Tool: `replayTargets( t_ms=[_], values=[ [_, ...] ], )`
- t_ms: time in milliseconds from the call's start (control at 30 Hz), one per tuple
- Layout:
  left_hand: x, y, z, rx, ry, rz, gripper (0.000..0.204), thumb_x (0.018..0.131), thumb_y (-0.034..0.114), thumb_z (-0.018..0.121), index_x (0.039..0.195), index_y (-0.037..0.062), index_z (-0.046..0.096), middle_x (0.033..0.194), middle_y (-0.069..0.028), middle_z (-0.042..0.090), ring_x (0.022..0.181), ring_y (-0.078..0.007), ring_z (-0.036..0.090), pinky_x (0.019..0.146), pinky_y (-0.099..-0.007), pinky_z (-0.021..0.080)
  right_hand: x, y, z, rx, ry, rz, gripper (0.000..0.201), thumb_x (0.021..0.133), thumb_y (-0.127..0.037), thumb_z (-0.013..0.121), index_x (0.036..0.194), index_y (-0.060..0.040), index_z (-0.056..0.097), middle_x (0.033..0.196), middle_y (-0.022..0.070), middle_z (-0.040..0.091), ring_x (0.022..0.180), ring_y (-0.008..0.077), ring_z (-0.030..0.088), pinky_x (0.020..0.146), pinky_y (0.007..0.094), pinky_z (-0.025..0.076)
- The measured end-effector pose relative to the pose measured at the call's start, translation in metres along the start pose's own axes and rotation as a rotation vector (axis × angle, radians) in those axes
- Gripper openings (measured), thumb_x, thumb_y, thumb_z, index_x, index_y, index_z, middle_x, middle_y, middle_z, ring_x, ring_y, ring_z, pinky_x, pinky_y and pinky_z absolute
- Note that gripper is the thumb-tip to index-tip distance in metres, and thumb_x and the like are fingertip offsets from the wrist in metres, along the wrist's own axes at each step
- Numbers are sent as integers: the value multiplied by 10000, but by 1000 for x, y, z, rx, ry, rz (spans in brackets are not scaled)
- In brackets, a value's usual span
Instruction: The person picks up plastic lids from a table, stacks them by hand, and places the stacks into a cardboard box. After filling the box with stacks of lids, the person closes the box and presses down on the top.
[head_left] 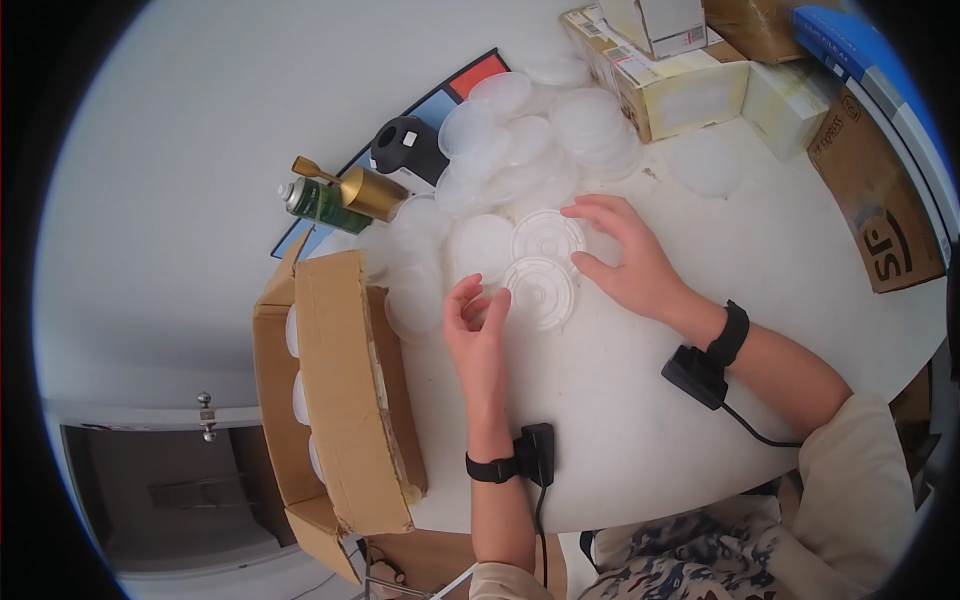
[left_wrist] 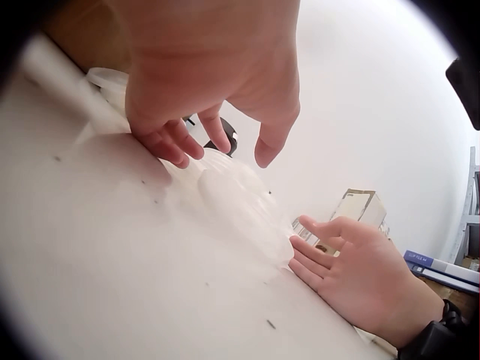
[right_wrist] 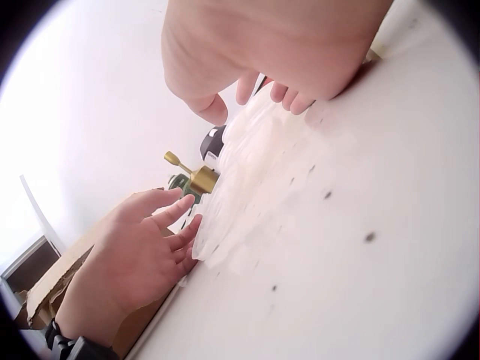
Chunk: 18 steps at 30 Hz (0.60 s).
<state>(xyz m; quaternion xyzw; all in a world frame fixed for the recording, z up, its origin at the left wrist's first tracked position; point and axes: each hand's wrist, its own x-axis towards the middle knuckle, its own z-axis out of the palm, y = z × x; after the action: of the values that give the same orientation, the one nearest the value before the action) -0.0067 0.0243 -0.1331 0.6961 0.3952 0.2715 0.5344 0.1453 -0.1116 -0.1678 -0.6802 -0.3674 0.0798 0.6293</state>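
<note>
Two translucent round lids lie overlapping on the white table, the nearer lid (head_left: 538, 294) partly over the farther lid (head_left: 549, 240). My left hand (head_left: 478, 335) is at the left edge of the nearer lid, its fingers loosely bent and apart from the thumb. At the right edge of the farther lid is my right hand (head_left: 635, 262), thumb and fingers spread. Neither hand holds anything; whether fingertips touch the lids I cannot tell. Behind them, a pile of similar lids (head_left: 535, 140) spreads out. In the left wrist view, my left hand (left_wrist: 214, 67) hangs over the table.
An open cardboard box (head_left: 345, 400) with white round items stands at the left. A green can (head_left: 325, 205), a gold pot (head_left: 372, 193) and a black object (head_left: 408, 150) stand behind. Boxes (head_left: 690, 100) and an upright carton (head_left: 880, 200) line the back right.
</note>
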Motion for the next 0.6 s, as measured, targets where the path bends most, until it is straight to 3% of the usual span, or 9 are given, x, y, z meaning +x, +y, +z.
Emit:
replayTargets(
  t_ms=[167, 233, 333, 433, 600],
  values=[
    [1, -3, 0, 212, -21, 71, 490, 766, 156, 792, 1213, 85, 606, 1089, -24, 574, 921, -102, 517, 711, -229, 415, -3, -8, -2, -2, -18, 50, 387, 813, -74, 658, 1196, -92, 603, 1287, 114, 484, 1213, 267, 489, 995, 372, 449],
    [0, -2, 2, 371, -70, 184, 538, 720, 180, 823, 1210, 89, 619, 1083, -13, 575, 886, -98, 507, 676, -227, 410, -3, -10, -3, 115, -10, 82, 370, 818, -42, 650, 1183, -84, 608, 1284, 108, 486, 1196, 257, 510, 971, 368, 471],
    [-3, 0, 4, 423, -73, 195, 550, 704, 174, 819, 1204, 86, 605, 1049, -29, 585, 862, -150, 523, 728, -282, 452, -2, -10, -3, 95, -28, 52, 368, 814, -7, 645, 1173, -79, 611, 1272, 103, 489, 1182, 248, 527, 947, 355, 495],
    [0, -7, 4, 458, -103, 271, 534, 701, 166, 816, 1190, 82, 617, 1000, -31, 595, 846, -154, 513, 735, -279, 452, -2, -10, -2, 132, -19, 64, 367, 813, 18, 639, 1168, -74, 608, 1265, 97, 485, 1188, 230, 526, 956, 350, 502],
    [1, -6, 5, 320, -128, 209, 504, 721, 149, 808, 1186, 80, 628, 925, -25, 607, 833, -134, 532, 727, -260, 439, -3, -10, -2, 336, -2, 132, 375, 822, 59, 620, 1174, -68, 589, 1263, 81, 476, 1200, 205, 518, 961, 354, 511]
  ],
)
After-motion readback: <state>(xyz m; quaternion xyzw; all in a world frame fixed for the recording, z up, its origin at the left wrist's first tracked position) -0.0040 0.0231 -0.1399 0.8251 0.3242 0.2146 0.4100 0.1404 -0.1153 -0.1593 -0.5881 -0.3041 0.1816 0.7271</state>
